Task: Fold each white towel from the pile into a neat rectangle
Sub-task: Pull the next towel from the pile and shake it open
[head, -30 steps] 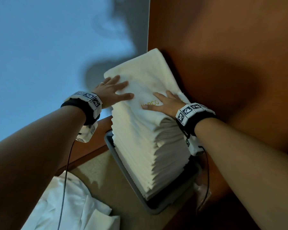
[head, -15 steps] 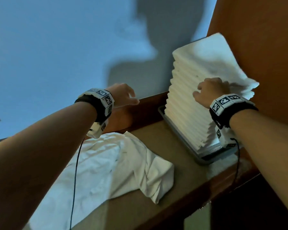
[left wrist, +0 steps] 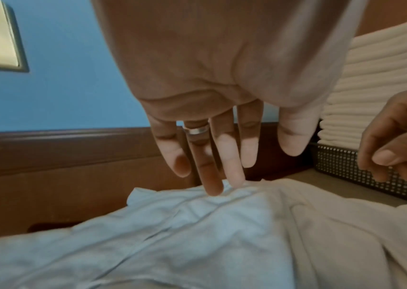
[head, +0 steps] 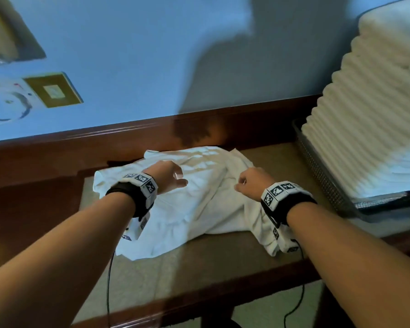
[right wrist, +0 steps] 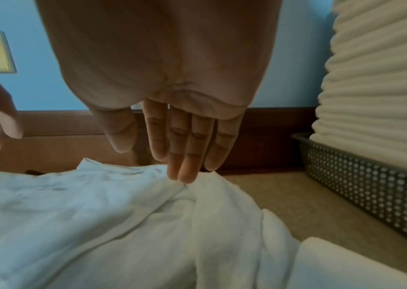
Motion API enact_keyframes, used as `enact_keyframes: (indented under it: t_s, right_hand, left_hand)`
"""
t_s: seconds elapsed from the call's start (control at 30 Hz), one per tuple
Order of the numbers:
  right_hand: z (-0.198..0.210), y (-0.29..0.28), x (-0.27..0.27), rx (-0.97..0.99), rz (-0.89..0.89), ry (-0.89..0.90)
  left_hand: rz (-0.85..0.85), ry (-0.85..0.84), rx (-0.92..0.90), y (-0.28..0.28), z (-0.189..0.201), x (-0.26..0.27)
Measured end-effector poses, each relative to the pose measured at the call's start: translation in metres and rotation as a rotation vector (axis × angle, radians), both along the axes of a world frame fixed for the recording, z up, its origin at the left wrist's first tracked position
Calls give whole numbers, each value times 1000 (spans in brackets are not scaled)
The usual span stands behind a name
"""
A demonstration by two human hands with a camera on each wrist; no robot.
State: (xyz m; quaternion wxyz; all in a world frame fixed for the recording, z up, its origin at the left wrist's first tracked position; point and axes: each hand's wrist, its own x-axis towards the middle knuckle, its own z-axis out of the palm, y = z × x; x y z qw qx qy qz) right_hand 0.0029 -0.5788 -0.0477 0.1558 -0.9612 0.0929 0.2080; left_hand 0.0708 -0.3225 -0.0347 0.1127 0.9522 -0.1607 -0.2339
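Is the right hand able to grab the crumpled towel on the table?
Probably yes. The right hand hangs just above the crumpled towel, fingers pointing down at a raised fold, and nothing lies between them.

No word, number or brand can be read anywhere. The bands on both wrists carry black-and-white square code markers (head: 144,179), patterns and not letters. A small label with a blue mark sits on the white unit under the left wrist (head: 127,237), too blurred to read.
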Motion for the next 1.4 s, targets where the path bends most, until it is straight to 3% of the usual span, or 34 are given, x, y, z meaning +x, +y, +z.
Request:
enact_keyframes:
  t_s: [0.17,0.43,0.6,0.8,1.03,1.2,1.4]
  right_hand:
    - [-43,9,44,14,-27,17]
    - [-102,7,134,65,-107,25]
    - [-132,20,147,69,-121,80]
    - [-138,33,148,118,-120,16]
    - [-96,40,126,72,-100,-93]
    - [-38,55,96,-39,-109,-202]
    - [66,125,31,-110,-29,-325]
  left_hand:
    - [69,37,72,13,-42,31]
    - [169,-53,111,13,-106,109]
    - [77,-52,277,17,-144,129]
    - [133,-28,282,31,-153,128]
    - [137,-148,9,73,-105,105]
    - [183,-266,-109,127,-30,76]
    - [169,-475,-225,216,75,0]
